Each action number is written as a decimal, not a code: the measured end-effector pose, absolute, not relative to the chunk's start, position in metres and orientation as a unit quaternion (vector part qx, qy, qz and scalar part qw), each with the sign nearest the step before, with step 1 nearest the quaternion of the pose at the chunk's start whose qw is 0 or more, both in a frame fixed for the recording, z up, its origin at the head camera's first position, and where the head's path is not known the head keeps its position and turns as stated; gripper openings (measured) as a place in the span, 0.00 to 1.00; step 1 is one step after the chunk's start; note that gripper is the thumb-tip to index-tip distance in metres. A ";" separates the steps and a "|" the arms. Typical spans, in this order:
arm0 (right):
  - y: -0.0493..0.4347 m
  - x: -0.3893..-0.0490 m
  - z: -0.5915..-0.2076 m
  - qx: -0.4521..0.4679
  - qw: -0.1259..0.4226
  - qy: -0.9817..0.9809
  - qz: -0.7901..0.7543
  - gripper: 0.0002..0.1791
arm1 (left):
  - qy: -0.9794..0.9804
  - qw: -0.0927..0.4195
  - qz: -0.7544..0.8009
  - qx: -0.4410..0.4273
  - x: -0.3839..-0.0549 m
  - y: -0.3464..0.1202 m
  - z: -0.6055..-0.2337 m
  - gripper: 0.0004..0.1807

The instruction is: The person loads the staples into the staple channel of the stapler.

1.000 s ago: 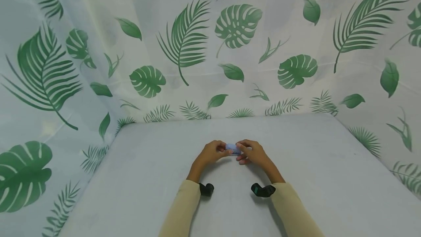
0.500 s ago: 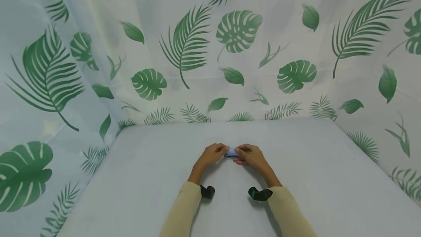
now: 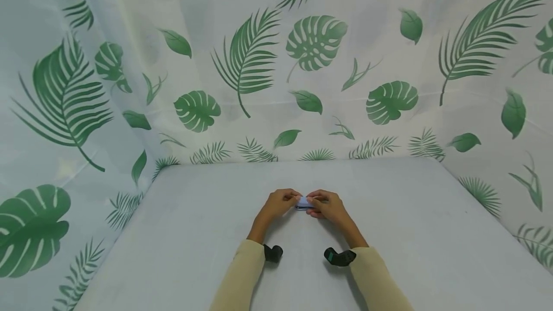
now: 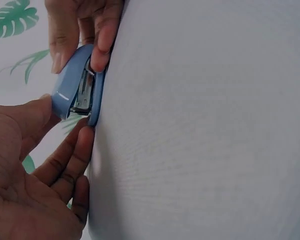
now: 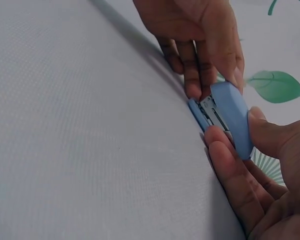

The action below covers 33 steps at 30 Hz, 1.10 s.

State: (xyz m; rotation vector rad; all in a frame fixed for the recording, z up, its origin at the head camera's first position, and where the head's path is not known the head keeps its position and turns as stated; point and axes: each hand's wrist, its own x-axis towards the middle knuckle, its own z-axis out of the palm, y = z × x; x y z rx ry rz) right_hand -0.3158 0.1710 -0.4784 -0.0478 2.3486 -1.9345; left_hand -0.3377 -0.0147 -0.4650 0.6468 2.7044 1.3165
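Note:
A small blue stapler [image 3: 306,202] is held between both hands near the middle of the table. Its metal staple channel [image 4: 84,95] shows in the gap between top cover and base in the left wrist view. My left hand [image 3: 278,204] pinches the stapler's front end, thumb on the cover and fingertips at the base. From the other side my right hand [image 3: 330,206] grips the rear end, with the thumb [image 5: 265,132] on the cover and fingers along the lower side. The base is close to the tabletop; whether it touches cannot be told.
A white cloth-like surface covers the table [image 3: 194,234]. Behind it and along both sides hang white sheets [image 3: 259,124] printed with green leaves. A black wrist camera [image 3: 273,253] sits on the left wrist and another camera [image 3: 340,257] on the right.
My left thumb has drawn back from across the stapler's side to its front end, so more of the stapler shows. The head view has tilted slightly. My right hand keeps its grip.

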 end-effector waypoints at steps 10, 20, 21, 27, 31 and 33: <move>0.166 -0.315 -0.479 -0.004 0.035 0.779 -0.626 0.12 | 0.888 0.000 0.409 0.210 -0.338 -0.012 -0.469 0.10; 0.167 -0.315 -0.473 -0.023 0.022 0.790 -0.612 0.10 | 0.884 -0.026 0.404 0.233 -0.340 -0.011 -0.462 0.08; 0.167 -0.316 -0.473 -0.025 0.019 0.791 -0.611 0.10 | 0.884 -0.028 0.404 0.234 -0.341 -0.010 -0.461 0.08; 0.169 -0.315 -0.473 -0.022 0.025 0.789 -0.613 0.12 | 0.890 -0.013 0.405 0.209 -0.338 -0.007 -0.462 0.09; 0.170 -0.314 -0.478 -0.023 0.047 0.782 -0.621 0.14 | 0.891 -0.009 0.409 0.197 -0.334 -0.009 -0.466 0.09; 0.171 -0.314 -0.479 -0.026 0.051 0.780 -0.623 0.15 | 0.889 -0.006 0.415 0.192 -0.333 -0.010 -0.466 0.11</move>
